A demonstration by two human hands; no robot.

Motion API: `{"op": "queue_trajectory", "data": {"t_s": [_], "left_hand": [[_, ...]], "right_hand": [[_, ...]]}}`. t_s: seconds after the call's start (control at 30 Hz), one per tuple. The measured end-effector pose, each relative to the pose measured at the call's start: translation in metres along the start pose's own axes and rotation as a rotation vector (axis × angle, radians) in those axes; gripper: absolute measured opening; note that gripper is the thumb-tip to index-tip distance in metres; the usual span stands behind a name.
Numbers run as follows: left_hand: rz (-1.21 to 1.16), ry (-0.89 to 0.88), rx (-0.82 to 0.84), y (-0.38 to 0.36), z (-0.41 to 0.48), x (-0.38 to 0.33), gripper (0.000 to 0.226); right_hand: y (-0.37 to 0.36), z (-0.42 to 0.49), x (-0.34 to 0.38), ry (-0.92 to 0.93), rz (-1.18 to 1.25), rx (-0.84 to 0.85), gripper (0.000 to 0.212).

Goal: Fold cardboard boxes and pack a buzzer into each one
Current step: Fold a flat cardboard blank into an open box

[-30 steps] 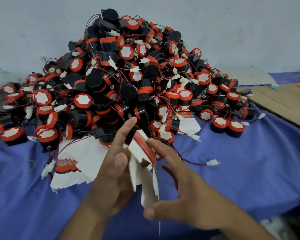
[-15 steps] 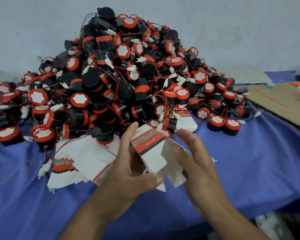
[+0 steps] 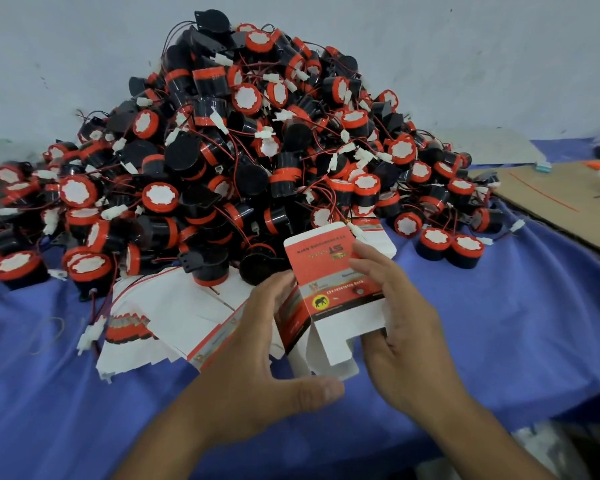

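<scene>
A big heap of black and red buzzers (image 3: 243, 147) with red wires fills the back of the blue-covered table. In front of it I hold a small red and white cardboard box (image 3: 329, 289), opened into a sleeve, its printed face up and white flaps hanging toward me. My left hand (image 3: 257, 355) holds its left side, the thumb stretched under the lower flaps. My right hand (image 3: 395, 313) grips its right side, fingers over the printed face. A stack of flat unfolded boxes (image 3: 174, 317) lies on the cloth left of my hands.
A brown cardboard sheet (image 3: 568, 199) lies at the right edge of the table. Two buzzers (image 3: 451, 247) stand apart at the heap's right foot. Loose white connectors (image 3: 90, 334) trail on the blue cloth (image 3: 516, 323). A pale wall stands behind the heap.
The box has gone from a flat folded piece held edge-on to an opened sleeve with its printed face turned up. Both hands have shifted to its two sides.
</scene>
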State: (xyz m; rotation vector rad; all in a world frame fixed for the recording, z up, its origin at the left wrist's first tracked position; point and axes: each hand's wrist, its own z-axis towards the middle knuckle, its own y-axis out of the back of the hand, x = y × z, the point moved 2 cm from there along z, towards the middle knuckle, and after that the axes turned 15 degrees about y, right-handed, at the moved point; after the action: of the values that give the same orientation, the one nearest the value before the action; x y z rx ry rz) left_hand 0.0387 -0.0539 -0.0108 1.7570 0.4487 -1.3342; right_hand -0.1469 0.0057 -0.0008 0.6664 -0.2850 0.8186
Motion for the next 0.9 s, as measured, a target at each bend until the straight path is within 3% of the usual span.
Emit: {"op": "queue_trajectory", "data": {"t_s": [0.17,0.3,0.37,0.47,0.6,0.8,0.9], "left_hand": [[0.031,0.043,-0.210,-0.005,0.006,0.002,0.112],[-0.226,0.043,-0.302,-0.007,0.015,-0.001,0.071],[-0.370,0.065,-0.302,-0.007,0.018,-0.001,0.063],[-0.408,0.118,-0.306,-0.009,0.019,0.001,0.045],[-0.314,0.125,-0.226,-0.019,0.019,0.004,0.029],[-0.144,0.127,-0.281,-0.026,0.017,0.005,0.031],[-0.086,0.032,-0.333,-0.025,0.015,0.001,0.036]], "right_hand": [[-0.005,-0.003,0.004,-0.041,0.143,0.111,0.085],[-0.010,-0.008,0.010,-0.055,0.515,0.154,0.086],[-0.013,-0.006,0.012,-0.142,0.755,0.090,0.084],[-0.017,-0.006,0.005,-0.319,0.922,0.035,0.092],[-0.017,-0.005,0.000,-0.340,0.931,0.098,0.081],[-0.014,-0.003,0.002,-0.329,0.834,0.021,0.073],[-0.014,-0.003,0.004,-0.286,0.691,-0.055,0.052]]}}
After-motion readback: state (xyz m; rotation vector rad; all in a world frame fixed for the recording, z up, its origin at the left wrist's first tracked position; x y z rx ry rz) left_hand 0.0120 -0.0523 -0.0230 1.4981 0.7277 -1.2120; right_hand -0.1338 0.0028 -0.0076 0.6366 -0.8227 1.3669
